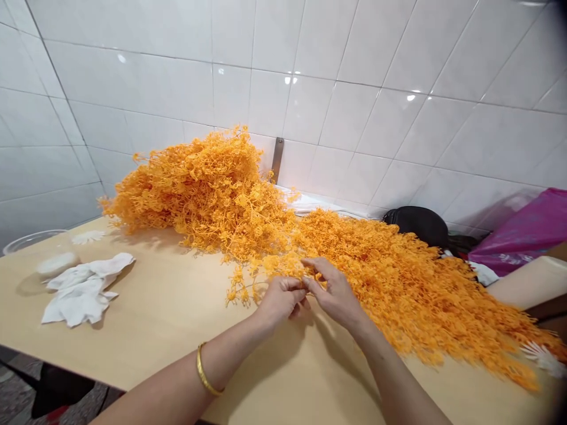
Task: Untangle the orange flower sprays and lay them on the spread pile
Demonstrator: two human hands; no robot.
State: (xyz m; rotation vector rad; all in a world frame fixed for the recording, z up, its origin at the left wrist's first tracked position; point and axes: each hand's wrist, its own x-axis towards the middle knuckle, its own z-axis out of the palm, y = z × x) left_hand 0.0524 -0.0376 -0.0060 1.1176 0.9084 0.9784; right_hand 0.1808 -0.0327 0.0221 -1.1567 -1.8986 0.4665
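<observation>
Both hands meet over the table, just in front of the orange foliage. My left hand, with a gold bangle on its wrist, is closed in a pinch on a sprig of orange artificial flowers. My right hand pinches the same sprig close beside it, thumb and index finger near the left fingertips. The exact grip point is partly hidden by the fingers. Behind to the left rises a tall heap of orange sprigs. A flatter spread of them lies to the right, close to my right hand.
On the table, crumpled white tissue and a round white item lie at left, near a clear plastic rim. A black case and purple bag sit at back right. A tiled wall bounds the back.
</observation>
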